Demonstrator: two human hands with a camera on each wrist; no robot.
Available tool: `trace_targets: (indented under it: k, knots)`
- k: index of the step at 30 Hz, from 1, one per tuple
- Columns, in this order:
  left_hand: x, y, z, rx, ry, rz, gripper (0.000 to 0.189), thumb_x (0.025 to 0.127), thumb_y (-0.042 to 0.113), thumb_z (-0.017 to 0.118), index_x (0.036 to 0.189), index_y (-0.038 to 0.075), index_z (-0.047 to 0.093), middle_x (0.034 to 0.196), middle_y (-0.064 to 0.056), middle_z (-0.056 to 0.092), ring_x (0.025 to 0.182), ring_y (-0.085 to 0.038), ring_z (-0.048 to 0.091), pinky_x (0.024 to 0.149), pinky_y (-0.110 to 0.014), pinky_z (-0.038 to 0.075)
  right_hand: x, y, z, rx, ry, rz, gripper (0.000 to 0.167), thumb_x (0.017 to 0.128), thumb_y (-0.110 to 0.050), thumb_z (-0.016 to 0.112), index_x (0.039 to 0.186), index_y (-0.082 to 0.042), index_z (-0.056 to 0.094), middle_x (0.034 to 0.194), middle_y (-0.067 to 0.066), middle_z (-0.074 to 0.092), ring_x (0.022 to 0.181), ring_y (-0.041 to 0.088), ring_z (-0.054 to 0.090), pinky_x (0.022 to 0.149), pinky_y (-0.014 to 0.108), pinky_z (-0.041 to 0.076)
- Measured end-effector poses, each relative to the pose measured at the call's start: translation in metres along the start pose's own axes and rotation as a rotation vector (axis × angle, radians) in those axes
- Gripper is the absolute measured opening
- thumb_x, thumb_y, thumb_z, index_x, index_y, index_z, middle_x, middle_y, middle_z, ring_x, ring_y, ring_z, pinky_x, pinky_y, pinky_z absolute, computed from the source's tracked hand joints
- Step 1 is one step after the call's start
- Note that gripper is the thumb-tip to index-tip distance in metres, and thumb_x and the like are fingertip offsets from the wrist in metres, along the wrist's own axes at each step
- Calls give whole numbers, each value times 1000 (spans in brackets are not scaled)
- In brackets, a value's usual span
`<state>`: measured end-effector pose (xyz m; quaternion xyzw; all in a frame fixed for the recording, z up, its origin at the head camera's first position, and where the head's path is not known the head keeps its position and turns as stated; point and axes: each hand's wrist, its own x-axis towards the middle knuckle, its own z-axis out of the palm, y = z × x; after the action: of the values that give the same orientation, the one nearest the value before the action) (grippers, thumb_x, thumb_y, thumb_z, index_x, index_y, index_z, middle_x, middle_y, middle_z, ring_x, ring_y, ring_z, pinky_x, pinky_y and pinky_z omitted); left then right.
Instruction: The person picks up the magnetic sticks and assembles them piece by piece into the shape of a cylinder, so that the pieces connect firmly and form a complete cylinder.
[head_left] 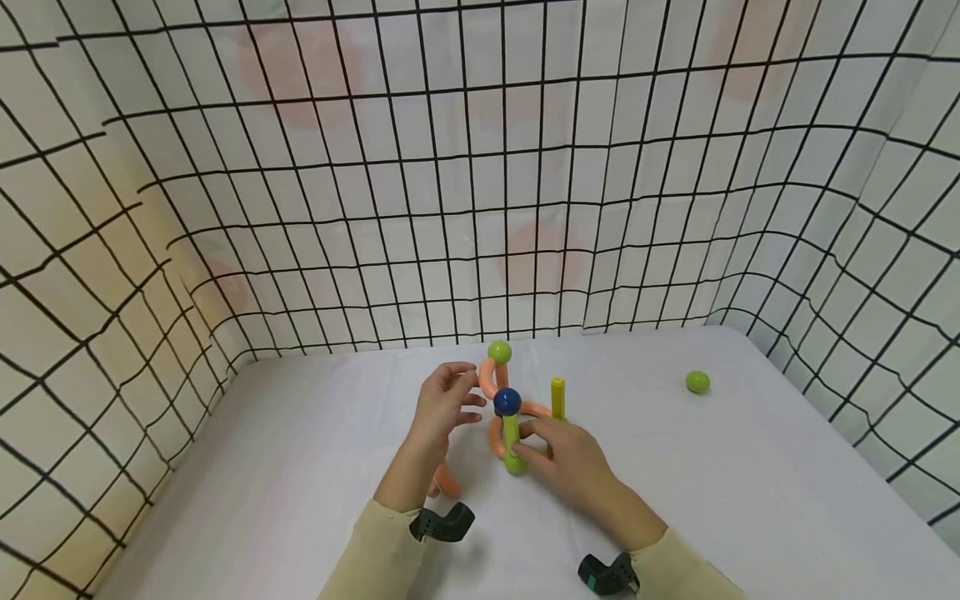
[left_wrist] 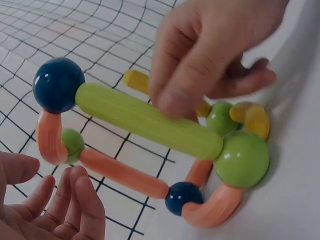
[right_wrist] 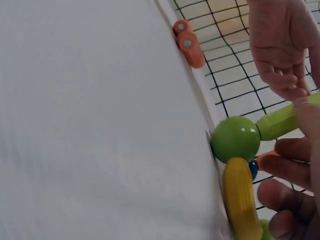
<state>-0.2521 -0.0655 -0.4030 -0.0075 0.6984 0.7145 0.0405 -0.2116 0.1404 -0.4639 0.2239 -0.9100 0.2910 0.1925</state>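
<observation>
A structure of rods and balls stands on the white surface between the hands. My right hand [head_left: 573, 458] pinches its upright light-green rod [head_left: 512, 429] with thumb and fingers. A dark blue ball [left_wrist: 59, 85] tops that rod and a green ball [left_wrist: 241, 160] sits at its foot. Orange curved pieces [left_wrist: 212, 206] join other balls, and a straight orange rod [left_wrist: 125, 172] rises behind. A yellow rod [head_left: 558, 397] stands upright on the right side, and a curved yellow piece [right_wrist: 240, 197] joins the foot ball. My left hand [head_left: 442, 408], fingers spread and holding nothing, hovers beside the structure's left.
Off to the right lies a loose green ball [head_left: 697, 382]. Spare orange curved pieces [head_left: 447, 481] lie by my left forearm, partly hidden. White walls with a black grid [head_left: 465, 158] enclose the white tabletop [head_left: 300, 467] at the back and sides.
</observation>
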Motion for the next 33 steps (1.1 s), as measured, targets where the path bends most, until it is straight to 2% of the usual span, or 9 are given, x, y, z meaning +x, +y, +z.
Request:
trace_targets:
  k: [5, 9, 13, 16, 19, 24, 27, 29, 33]
  knots:
    - [-4, -6, -5, 87, 37, 30, 28, 98, 14, 56, 125, 6, 58, 109, -14, 70, 75, -15, 67, 64, -26, 56, 3, 5, -9, -31, 174, -143, 15, 86, -22, 78, 99, -17, 72, 84, -9, 68, 57, -3, 38, 52, 12, 33]
    - [-12, -14, -10, 202, -10, 59, 30, 98, 12, 55, 127, 3, 57, 113, -18, 68, 80, -16, 67, 67, -27, 56, 6, 16, -16, 13, 335, -199, 12, 84, -10, 77, 92, -12, 69, 76, -5, 62, 58, -1, 39, 51, 9, 33]
    - [-21, -23, -16, 384, -132, 117, 32, 98, 12, 57, 128, 5, 58, 117, -14, 67, 96, -18, 65, 79, -29, 53, 9, 29, -23, 90, 489, -149, 13, 83, -1, 73, 91, -7, 64, 70, -2, 56, 59, 1, 40, 52, 11, 35]
    - [-27, -31, -17, 483, -210, 150, 34, 96, 15, 63, 129, 7, 60, 120, -10, 66, 105, -21, 61, 84, -32, 51, 10, 38, -27, 117, 531, -36, 17, 84, -2, 74, 97, -5, 63, 72, -1, 56, 57, 1, 41, 50, 12, 34]
    - [-29, -37, -15, 510, -256, 166, 37, 94, 20, 70, 127, 8, 62, 123, -8, 65, 106, -21, 61, 82, -31, 52, 9, 45, -29, 131, 486, 95, 26, 86, -9, 76, 108, -6, 62, 81, 0, 59, 57, 1, 43, 51, 13, 36]
    - [-29, -48, -9, 514, -283, 199, 40, 89, 24, 76, 124, 7, 65, 121, -9, 65, 104, -21, 62, 77, -26, 53, 5, 57, -26, 208, 253, 226, 40, 88, -16, 77, 123, -10, 59, 102, 4, 62, 72, 8, 53, 64, 17, 46]
    - [-31, -54, -6, 543, -260, 213, 40, 86, 24, 79, 120, 7, 66, 118, -8, 67, 102, -21, 63, 75, -24, 52, 3, 64, -21, 237, 87, 243, 44, 89, -17, 76, 129, -10, 58, 114, 8, 63, 85, 12, 58, 74, 22, 49]
    - [-31, -57, -5, 564, -250, 228, 39, 85, 24, 80, 118, 8, 68, 115, -7, 68, 101, -21, 63, 74, -22, 52, 2, 68, -19, 243, 13, 251, 45, 89, -17, 76, 130, -11, 58, 118, 8, 63, 91, 15, 61, 79, 25, 49]
    - [-32, -60, -2, 559, -248, 251, 34, 84, 21, 81, 113, 9, 69, 107, -7, 68, 97, -19, 63, 75, -21, 52, 0, 70, -17, 238, -40, 241, 41, 89, -16, 75, 127, -11, 62, 118, 6, 65, 95, 18, 63, 81, 29, 48]
